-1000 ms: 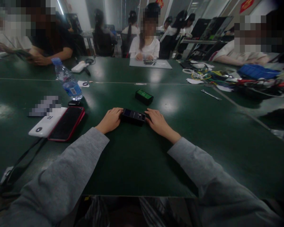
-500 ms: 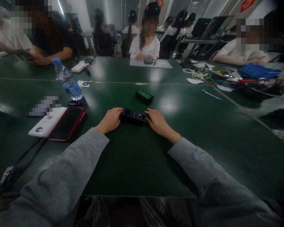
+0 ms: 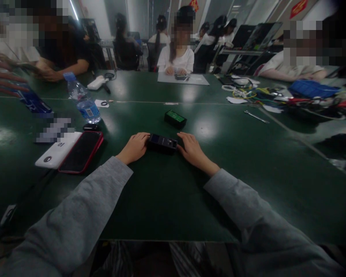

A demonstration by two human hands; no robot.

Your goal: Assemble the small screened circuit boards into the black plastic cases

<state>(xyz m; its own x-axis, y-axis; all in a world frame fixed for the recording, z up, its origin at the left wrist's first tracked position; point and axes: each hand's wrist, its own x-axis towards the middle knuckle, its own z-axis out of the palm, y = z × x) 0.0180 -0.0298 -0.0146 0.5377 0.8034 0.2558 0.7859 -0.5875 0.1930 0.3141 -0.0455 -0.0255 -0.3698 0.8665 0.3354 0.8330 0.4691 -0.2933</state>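
Black device [image 3: 163,144] lies on the counter [image 3: 161,204] between my two hands, a small dark window on its upper face. My left hand [image 3: 135,148] rests at its left end, fingers loosely bent; whether they pinch or only touch it, I can't tell. My right hand [image 3: 193,151] is open by its right end, so close that I can't tell contact from a gap. To steady it well, I'd judge, I want light, even contact at both ends, fingertips off the window, and wrists low, since this glossy top may let it slide.

Well left of the device, another person's hand [image 3: 2,79] is at a blurred blue thing [image 3: 36,102]. Nearer the device on that side lie a white block [image 3: 56,152], a red-edged phone [image 3: 80,152] and an upright clear bottle [image 3: 88,105]. Just beyond the device sits a black box [image 3: 175,120] with a green board showing. Off to its right are a wrench [image 3: 256,116], tangled cables [image 3: 248,91] and a blue tray [image 3: 314,88]. Dark green, the counter shines in patches, with a seam [image 3: 138,102] crossing beyond the device.

In the room, people sit far to the device's left; one person [image 3: 175,59] sits straight beyond it at a grey mat [image 3: 163,78]; another [image 3: 294,71] sits far right.
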